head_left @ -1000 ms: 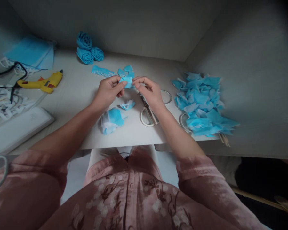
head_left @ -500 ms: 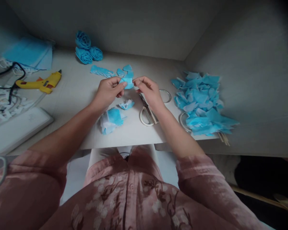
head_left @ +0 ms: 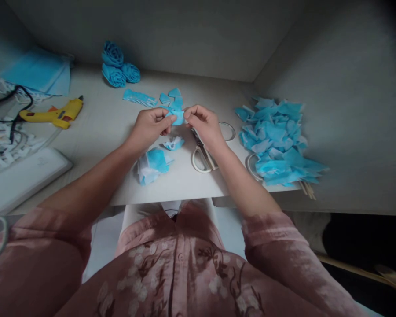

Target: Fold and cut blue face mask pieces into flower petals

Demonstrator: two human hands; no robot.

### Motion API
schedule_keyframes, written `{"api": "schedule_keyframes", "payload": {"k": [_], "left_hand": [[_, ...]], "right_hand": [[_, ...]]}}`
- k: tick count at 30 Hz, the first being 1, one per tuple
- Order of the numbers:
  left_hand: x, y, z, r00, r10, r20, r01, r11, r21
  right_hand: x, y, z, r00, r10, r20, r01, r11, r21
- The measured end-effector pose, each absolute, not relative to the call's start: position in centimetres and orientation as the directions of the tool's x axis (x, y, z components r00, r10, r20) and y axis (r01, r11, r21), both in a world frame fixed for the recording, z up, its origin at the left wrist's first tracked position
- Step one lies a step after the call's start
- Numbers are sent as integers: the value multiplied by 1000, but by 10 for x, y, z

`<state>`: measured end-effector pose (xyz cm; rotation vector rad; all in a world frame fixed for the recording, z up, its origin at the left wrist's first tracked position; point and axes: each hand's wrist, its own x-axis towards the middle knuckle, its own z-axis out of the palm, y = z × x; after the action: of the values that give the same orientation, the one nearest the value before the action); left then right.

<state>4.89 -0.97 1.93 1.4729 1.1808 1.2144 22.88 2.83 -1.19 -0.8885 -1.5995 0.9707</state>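
Note:
Between my hands is a small piece of blue fabric (head_left: 177,118), pinched at its left edge by my left hand (head_left: 152,122) and at its right edge by my right hand (head_left: 203,121). Just beyond it lie several small cut blue pieces (head_left: 174,92) and a folded blue strip (head_left: 140,97). Scissors (head_left: 202,154) rest under my right wrist, handles toward me, their blades partly hidden by the hand. Nearer me are a crumpled blue-and-white scrap (head_left: 174,143) and a small stack of blue and white pieces (head_left: 154,166).
Three blue fabric roses (head_left: 115,70) sit at the back. Blue face masks (head_left: 36,72), a yellow glue gun (head_left: 56,115), white straps (head_left: 11,143) and a white box (head_left: 29,178) occupy the left. A heap of blue scraps (head_left: 273,136), tape rolls (head_left: 227,131) and sticks (head_left: 307,190) lie right.
My right fingers have closed onto the right edge of the blue fabric piece, which now looks stretched flatter between both hands. The view has shifted slightly.

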Motion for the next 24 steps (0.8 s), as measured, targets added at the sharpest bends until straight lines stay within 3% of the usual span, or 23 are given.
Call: {"api": "schedule_keyframes", "payload": {"k": [7,16,24], "left_hand": [[49,-8,18,56,988,145,110,-151,982],[49,-5,15,35,989,143,85,-146,986],[49,-8,17,74,986,147,99,-154,983]], "right_hand": [[230,30,-14,-221,909,355,82,380,-922],[230,24,-5,-289,937,196,-55,189,-981],[227,30,-14,-291,921,259,-9,267,-964]]}}
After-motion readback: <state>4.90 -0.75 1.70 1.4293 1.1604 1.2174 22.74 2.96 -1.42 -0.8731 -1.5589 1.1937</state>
